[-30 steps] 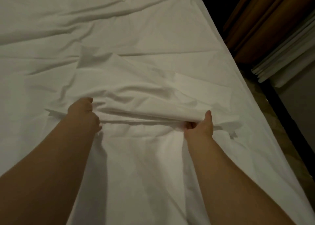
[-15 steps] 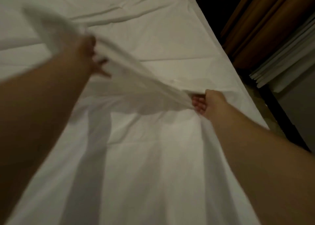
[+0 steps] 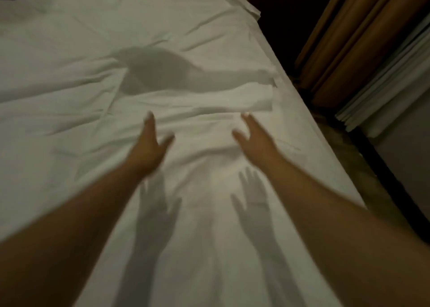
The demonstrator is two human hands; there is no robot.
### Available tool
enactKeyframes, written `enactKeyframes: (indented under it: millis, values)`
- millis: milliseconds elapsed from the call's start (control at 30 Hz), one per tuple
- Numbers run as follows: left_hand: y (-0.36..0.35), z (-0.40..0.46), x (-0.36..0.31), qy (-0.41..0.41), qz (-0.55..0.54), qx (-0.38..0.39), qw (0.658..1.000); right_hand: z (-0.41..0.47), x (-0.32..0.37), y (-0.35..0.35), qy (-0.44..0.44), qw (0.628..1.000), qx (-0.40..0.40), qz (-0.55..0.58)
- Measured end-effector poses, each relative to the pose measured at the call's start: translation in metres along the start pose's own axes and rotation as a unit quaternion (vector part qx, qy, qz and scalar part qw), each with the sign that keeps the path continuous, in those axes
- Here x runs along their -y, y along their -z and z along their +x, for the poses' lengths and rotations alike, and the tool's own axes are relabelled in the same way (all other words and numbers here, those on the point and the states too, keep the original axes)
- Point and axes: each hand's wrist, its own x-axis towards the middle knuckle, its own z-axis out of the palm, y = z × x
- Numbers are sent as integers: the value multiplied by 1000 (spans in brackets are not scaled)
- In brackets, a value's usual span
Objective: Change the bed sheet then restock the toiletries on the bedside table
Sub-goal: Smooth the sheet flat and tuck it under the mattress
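Note:
A white bed sheet [image 3: 69, 78] covers the whole bed, wrinkled across the middle. A folded-over flap of the sheet [image 3: 209, 97] lies in a band just beyond my hands, reaching the right edge. My left hand [image 3: 149, 146] hovers over the sheet with fingers spread and straight, holding nothing. About a hand's width to its right, my right hand [image 3: 253, 139] is also spread and empty. Both hands are blurred and cast shadows on the sheet below them. No toiletries or bedside table are in view.
The bed's right edge [image 3: 325, 148] runs diagonally from upper middle to lower right. Brown curtains [image 3: 363, 39] hang beyond it at the upper right, with a white sheer curtain [image 3: 395, 80] beside them. A dark strip of floor lies along the bed.
Both hands gripped a fold of the sheet and flung it forward. Now they have let go, and the fold lies farther up the bed.

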Motion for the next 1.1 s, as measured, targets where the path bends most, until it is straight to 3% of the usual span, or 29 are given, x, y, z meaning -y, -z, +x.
enactKeyframes:
  millis: [67,133,200,267,367,500,533,600,700,767,833,933,1000,1067,1100]
  values:
    - [-26,-69,14,-30,142,52,988,-58,-14,-43,-1,992,77,-101]
    - [-59,-141,42,-106,283,88,949,-118,-24,-81,31,981,76,-176]
    - [-82,-180,70,-132,352,105,921,-171,-31,-105,74,971,69,-217]
    - [-97,-223,91,-129,379,115,909,-219,-44,-116,59,955,158,-243]
    - [-91,-274,121,-56,384,167,906,-276,-86,-116,22,947,153,-281]
    - [-60,-316,155,136,354,80,922,-327,-131,-88,-39,946,89,-308]
    - [-60,-330,156,152,337,67,927,-337,-132,-85,-58,945,75,-314]
    - [-78,-364,154,39,328,3,944,-359,-121,-89,-28,951,29,-308]
    - [-131,-432,145,-148,309,31,939,-415,-94,-119,105,962,42,-250]
    - [-156,-469,146,-196,301,33,933,-457,-84,-136,199,949,66,-235]
    - [-166,-492,168,-195,318,22,928,-485,-98,-139,222,935,113,-253]
    - [-151,-505,209,-104,355,-53,928,-497,-147,-121,181,932,58,-307]
    - [-124,-511,225,31,349,-86,933,-498,-182,-96,77,938,-6,-337]
    - [-101,-522,232,166,315,-104,929,-509,-197,-73,-32,942,-6,-334]
    - [-99,-529,234,176,308,-123,927,-518,-198,-70,-51,942,-17,-331]
